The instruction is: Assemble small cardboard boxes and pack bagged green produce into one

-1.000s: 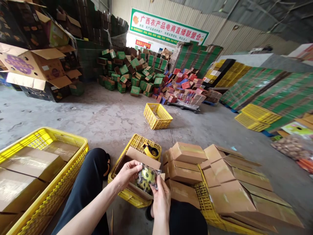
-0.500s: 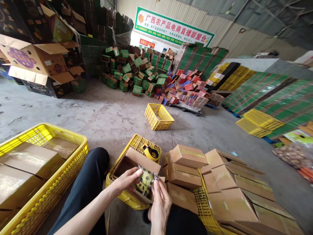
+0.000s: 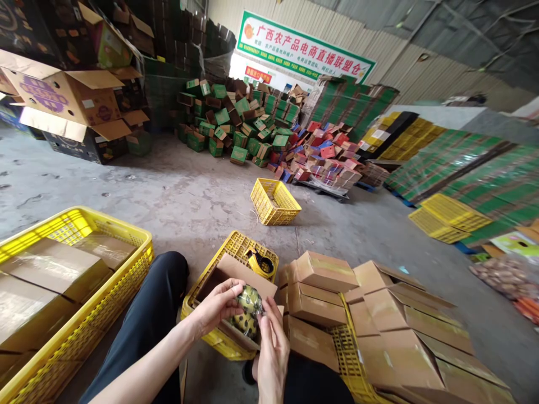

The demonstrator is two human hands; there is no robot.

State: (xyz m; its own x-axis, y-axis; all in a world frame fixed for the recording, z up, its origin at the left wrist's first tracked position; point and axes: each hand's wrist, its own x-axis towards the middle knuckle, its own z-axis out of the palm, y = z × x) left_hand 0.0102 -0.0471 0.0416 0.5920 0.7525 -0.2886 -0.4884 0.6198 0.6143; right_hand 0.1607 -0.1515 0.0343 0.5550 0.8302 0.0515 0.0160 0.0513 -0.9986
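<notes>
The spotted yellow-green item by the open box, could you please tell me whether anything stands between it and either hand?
Nothing visible stands between them: the left hand touches the spotted item on its left, the right hand on its right. A yellow-and-black tool lies beyond the open box.

Bare forearms [image 3: 162,352], ungloved left hand [image 3: 218,307], ungloved right hand [image 3: 272,348], plain dark trousers [image 3: 141,322], dark footwear [image 3: 249,372] partly hidden

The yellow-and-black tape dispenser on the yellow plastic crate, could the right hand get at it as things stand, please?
Probably yes: the tape dispenser lies uncovered beyond the raised brown cardboard flap, though the right hand is holding the green, black-spotted, film-wrapped item.
</notes>
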